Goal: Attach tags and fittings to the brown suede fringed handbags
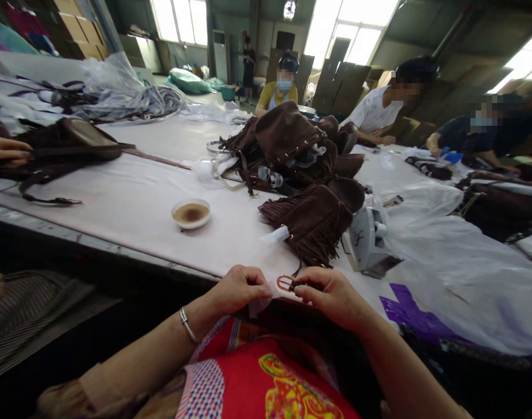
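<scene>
At the table's near edge, my right hand (325,290) pinches a strap end with a copper-coloured buckle (285,283) pointing left. Beside it my left hand (244,286) holds a thin, translucent piece of wrapping (261,299) between thumb and fingers, close to the buckle but with a small gap. Just beyond my hands lies a dark brown fringed bag (312,218) with a bit of white wrapping poking out. Most of the strap is hidden by my right hand.
A white dish (191,214) of brownish liquid stands to the left. More brown bags (283,139) are heaped behind, with a white tape dispenser (371,241) at the right. Plastic sheeting (449,267) covers the right side. Co-workers stand across the table; another person's hand (8,150) is at left.
</scene>
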Tool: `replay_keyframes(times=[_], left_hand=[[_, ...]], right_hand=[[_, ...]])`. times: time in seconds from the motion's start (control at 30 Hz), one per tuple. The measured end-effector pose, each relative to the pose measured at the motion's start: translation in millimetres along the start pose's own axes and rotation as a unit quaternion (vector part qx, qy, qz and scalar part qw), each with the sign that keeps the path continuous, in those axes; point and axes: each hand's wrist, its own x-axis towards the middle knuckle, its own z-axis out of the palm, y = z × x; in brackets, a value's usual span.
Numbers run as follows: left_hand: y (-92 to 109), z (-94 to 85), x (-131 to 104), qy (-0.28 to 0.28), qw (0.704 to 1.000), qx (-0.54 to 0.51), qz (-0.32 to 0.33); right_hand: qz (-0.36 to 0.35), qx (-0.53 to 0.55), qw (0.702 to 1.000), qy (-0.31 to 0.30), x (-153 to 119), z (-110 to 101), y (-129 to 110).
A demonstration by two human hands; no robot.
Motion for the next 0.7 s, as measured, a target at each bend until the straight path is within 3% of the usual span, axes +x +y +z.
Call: replay_keyframes(times=[0.3,0.53,0.7], left_hand=[[1.5,2.1,-0.6,-0.005,1.000,0.024,-0.018],[9.8,4.9,-1.1,0.003,0.995,0.097,0.006],[8.5,5.6,-2.6,-0.014,0.993,0.118,-0.023]], right_hand=[[-0.081,-0.126,0.988,-0.029,-0.7,-2.6,-10.9],[-0.099,-0.191,0.975,-0.058,3.3,1.0,-9.6],[-0.102,-0.188,0.975,-0.056,4.2,-0.2,-9.8]])
